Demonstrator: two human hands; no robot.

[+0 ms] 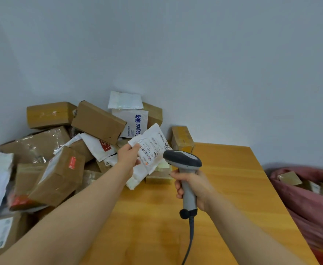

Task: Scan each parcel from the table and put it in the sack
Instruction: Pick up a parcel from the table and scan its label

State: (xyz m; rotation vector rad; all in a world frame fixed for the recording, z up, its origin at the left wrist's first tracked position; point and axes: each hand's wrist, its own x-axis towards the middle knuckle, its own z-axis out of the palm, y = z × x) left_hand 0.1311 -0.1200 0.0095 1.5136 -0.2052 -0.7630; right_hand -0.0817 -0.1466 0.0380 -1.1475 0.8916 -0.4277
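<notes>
One white parcel (pixel 149 156), label up, pinched in the left hand (pixel 128 156) above the counter (pixel 229 188) beside a heap of boxes (pixel 61 150); scanner (pixel 183 162) gripped in the right hand (pixel 192 188) just beside it; sack (pixel 309 205) at right, holding parcels

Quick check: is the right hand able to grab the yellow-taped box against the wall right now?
Probably not yet. The right hand grips the barcode scanner, fingers wrapped round its handle. The way itself looks free: only bare table lies between it and the yellow-taped box.
</notes>
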